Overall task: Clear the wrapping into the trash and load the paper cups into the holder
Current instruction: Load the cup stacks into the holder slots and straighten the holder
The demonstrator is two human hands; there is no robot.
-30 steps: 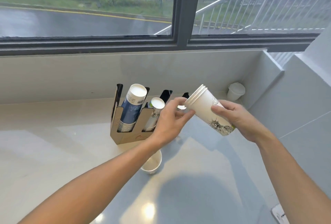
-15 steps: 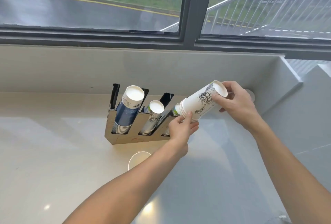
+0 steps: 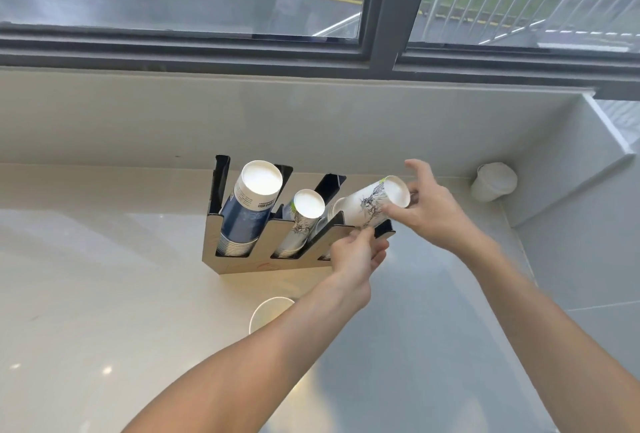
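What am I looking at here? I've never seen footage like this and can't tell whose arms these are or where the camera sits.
There is no machine here. A person wears a wide-angle camera on the head, looking forward and down, so the two bare arms are that person's own. There is only this one view.

In front is a pale counter under a window. On it stands a cup holder with slanted slots. The leftmost filled slot holds a blue stack, the next a thinner white stack.

The right hand grips the bottom end of a stack of white printed cups, rims pointing down into the rightmost slot. The left hand steadies it at the slot's edge.

A single open cup stands nearer, partly hidden by the left arm. A lidded cup sits in the far corner.
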